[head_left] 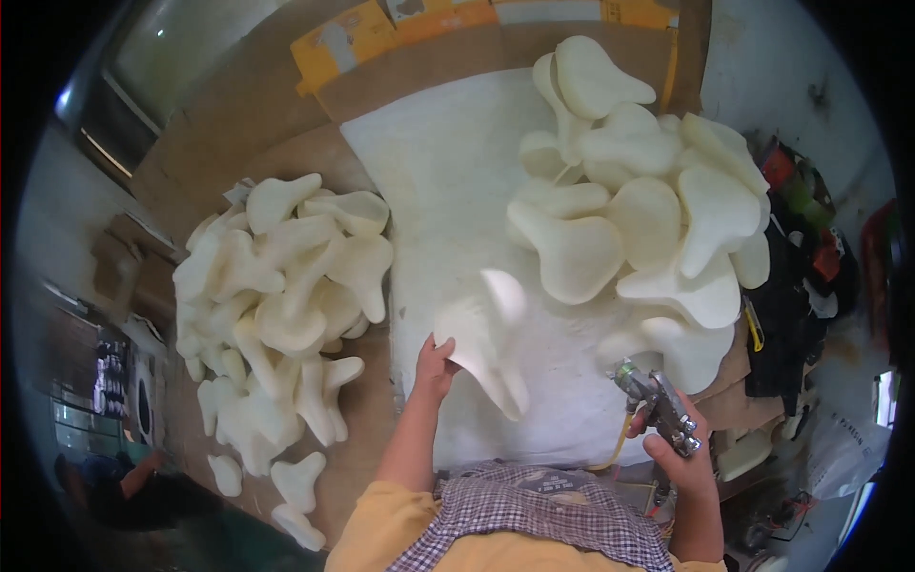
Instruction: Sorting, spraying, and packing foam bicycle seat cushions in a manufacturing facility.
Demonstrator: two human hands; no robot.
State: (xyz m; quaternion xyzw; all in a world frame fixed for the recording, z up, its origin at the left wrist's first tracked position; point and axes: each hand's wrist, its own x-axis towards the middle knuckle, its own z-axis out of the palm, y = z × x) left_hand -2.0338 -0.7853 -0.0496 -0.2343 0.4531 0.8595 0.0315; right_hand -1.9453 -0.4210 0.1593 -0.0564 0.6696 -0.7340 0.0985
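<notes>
Lying at the left, a loose heap of cream seat pads [286, 243] sits on brown cardboard [205, 143]. Next comes the left grip [435, 369], closed on the left edge of one white seat pad [478, 338], thumb in view, most fingers hidden beneath. This pad is above the white sheet [434, 172] on the counter. Its broad, lobed end faces up and away from the person; its narrow nose points down toward the apron [543, 505], so the long axis slants from upper left to lower right. It looks like moulded foam: probably light, springy, not slippery, easily dented by a hard pinch. The broad rim seems the best place to hold. Further right, the right grip [679, 448] is wrapped around a metal spray gun [658, 405], likely heavy and rigid, best taken by its handle; its nozzle points up and left. I cannot tell whether its trigger is squeezed. Beyond stands another heap of pads [643, 224].
</notes>
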